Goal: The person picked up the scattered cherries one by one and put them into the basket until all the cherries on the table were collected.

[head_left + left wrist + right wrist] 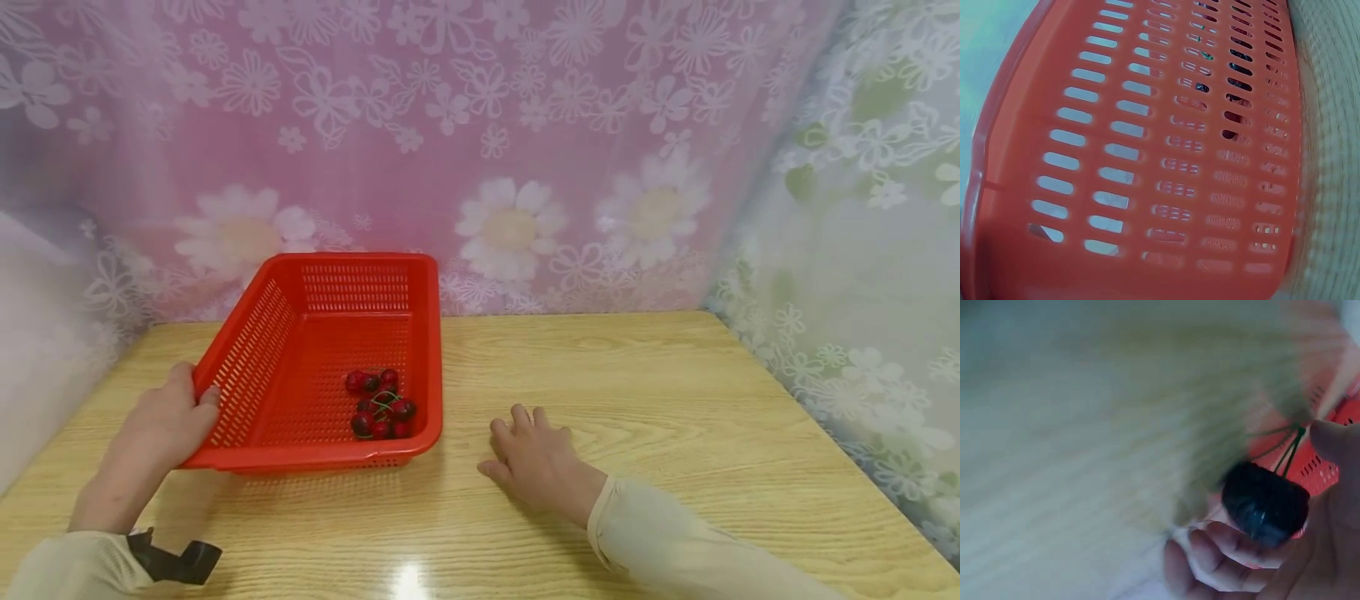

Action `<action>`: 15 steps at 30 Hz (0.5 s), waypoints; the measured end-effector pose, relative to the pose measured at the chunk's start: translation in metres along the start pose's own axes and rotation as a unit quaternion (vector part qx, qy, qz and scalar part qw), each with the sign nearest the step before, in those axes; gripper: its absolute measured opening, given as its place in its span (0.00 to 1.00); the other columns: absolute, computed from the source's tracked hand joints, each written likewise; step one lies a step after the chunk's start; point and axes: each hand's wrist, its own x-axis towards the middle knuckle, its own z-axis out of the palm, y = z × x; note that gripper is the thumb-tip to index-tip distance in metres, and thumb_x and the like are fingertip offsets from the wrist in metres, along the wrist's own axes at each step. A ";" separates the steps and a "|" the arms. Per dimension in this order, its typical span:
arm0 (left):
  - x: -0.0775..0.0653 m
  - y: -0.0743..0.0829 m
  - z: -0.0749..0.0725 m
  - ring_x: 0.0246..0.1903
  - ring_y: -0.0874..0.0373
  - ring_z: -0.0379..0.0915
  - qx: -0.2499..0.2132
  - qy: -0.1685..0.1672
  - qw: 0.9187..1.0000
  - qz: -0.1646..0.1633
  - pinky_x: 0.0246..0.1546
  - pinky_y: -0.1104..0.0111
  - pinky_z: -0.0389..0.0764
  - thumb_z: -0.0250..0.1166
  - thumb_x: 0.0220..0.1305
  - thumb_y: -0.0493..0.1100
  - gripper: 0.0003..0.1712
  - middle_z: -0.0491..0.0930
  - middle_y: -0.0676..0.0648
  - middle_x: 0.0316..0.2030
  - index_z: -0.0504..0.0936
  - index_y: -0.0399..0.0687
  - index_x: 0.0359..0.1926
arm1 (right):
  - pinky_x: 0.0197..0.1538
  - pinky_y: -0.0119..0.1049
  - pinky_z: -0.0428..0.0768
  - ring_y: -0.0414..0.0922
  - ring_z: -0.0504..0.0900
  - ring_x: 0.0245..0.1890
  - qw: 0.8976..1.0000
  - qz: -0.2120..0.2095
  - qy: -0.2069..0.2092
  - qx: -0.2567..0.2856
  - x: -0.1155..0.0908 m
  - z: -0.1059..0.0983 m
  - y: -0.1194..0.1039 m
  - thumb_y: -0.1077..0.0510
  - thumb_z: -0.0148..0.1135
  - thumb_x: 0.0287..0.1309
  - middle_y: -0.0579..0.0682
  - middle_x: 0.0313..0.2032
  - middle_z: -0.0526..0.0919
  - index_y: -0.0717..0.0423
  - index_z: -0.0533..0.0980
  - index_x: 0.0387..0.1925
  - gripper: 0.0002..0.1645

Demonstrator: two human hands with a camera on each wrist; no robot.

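Note:
A red plastic basket [330, 454] with slotted walls is on the left of the table. My left hand [161, 425] grips its near left corner, thumb over the rim. Several dark red cherries [382, 408] with green stems lie in the basket's near right corner. In the left wrist view, the basket wall [1154, 150] fills the picture, and some fruit shows through its slots. Right of the basket, my right hand [536, 462] is palm down, low over the table. Its wrist view shows a dark cherry [1265, 503] within the curled fingers, its green stem by the thumb; the head view hides it.
The wood-grain table [600, 367] extends to the right of the basket. Behind it hangs a pink flowered curtain [525, 150], and a pale flowered one [862, 292] borders the right side. A black strap mount [176, 558] sits on my left wrist.

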 end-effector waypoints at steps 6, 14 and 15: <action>0.000 0.000 0.002 0.17 0.53 0.68 0.000 -0.002 1.000 0.000 0.16 0.65 0.67 0.43 0.66 0.43 0.25 0.73 0.38 0.21 0.57 0.20 0.51 | 0.10 0.38 0.70 0.45 0.62 0.16 0.996 0.044 0.038 -0.071 -0.028 0.003 0.015 0.39 0.46 0.63 0.50 0.18 0.61 0.55 0.61 0.25 0.24; 0.000 0.000 0.001 0.16 0.53 0.68 0.004 0.000 1.000 -0.001 0.15 0.65 0.67 0.43 0.66 0.43 0.26 0.72 0.38 0.21 0.56 0.20 0.51 | 0.10 0.24 0.58 0.40 0.52 0.16 0.984 -0.016 0.070 -0.164 -0.047 0.018 0.029 0.51 0.52 0.63 0.48 0.21 0.50 0.57 0.63 0.25 0.16; 0.000 0.000 0.001 0.16 0.53 0.68 0.004 0.000 1.000 -0.001 0.15 0.65 0.67 0.43 0.66 0.43 0.26 0.72 0.38 0.21 0.56 0.20 0.51 | 0.10 0.24 0.58 0.41 0.53 0.17 0.982 -0.020 0.058 -0.179 -0.048 0.019 0.029 0.52 0.53 0.62 0.48 0.22 0.51 0.57 0.68 0.29 0.12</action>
